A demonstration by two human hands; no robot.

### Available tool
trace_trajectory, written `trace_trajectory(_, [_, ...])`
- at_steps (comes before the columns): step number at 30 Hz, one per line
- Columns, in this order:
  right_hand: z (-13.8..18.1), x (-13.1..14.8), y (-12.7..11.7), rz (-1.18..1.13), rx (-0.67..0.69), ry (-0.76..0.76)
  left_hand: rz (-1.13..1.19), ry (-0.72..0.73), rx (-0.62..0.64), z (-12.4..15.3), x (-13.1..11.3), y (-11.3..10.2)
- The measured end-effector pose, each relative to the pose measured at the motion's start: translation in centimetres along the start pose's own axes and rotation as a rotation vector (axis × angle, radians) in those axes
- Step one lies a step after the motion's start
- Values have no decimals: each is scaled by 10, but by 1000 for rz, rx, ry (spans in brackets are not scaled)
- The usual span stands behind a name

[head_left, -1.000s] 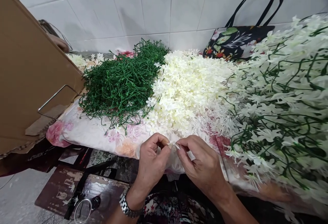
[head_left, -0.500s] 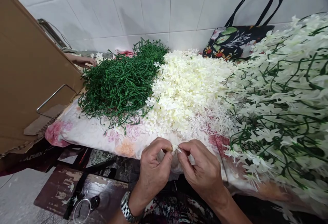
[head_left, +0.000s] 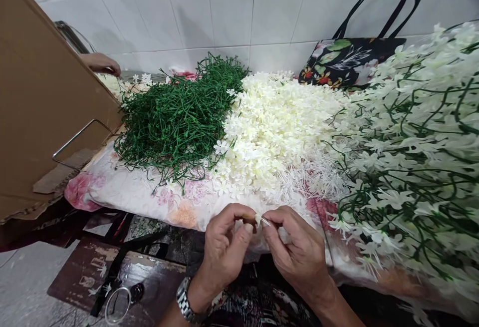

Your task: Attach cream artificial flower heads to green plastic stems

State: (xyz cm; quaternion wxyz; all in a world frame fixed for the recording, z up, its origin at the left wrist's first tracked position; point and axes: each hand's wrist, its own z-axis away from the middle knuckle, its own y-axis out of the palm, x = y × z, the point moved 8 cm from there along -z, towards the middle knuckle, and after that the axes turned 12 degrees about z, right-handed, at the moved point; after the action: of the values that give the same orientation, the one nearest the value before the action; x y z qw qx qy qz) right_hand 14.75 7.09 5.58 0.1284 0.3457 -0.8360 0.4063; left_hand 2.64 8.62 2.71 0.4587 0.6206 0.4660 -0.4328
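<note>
My right hand [head_left: 295, 252] and left hand [head_left: 224, 244] meet above the near edge of one flowered cloth [head_left: 127, 189], with one small white flower [head_left: 258, 218] between the fingertips. The right pinches its thin white threads; the left's fingertips touch it, though I can't tell whether they grip. Beyond lie three heaps: green stems [head_left: 175, 117], loose white blossoms [head_left: 277, 122] and flowered stems [head_left: 411, 167], plus one bag [head_left: 337, 62].
</note>
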Motion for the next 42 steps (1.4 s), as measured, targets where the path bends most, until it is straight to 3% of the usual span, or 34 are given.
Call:
trace_trajectory(3, [1,0,2,-10,29,-21,158,-147,-59,-1,16,-5])
trace_trajectory(7, [1,3,3,2,46,-79,187,-254,-111,-5,24,-6])
trace_trajectory(14, [1,7,9,4,97,-117,123,-277,-83,-11,13,-2])
trace_trajectory(19, [-2,6,9,-51,161,-111,131,-287,-149,-8,18,-12])
trace_trajectory(22, [-5,1,8,-44,215,-77,100,-258,-214,-5,18,-19])
trace_trajectory(28, [-7,10,16,-77,267,-249,-109,-79,-146,-1,0,-14])
trace_trajectory(36, [-5,6,27,-136,342,-144,-120,-42,-132,1,-6,-18])
trace_trajectory(40, [-6,-3,17,5,196,-108,-309,86,-37,-5,-21,-30])
trace_trajectory(42, [-8,-4,10,107,97,-129,-572,204,-113,-10,-33,-52])
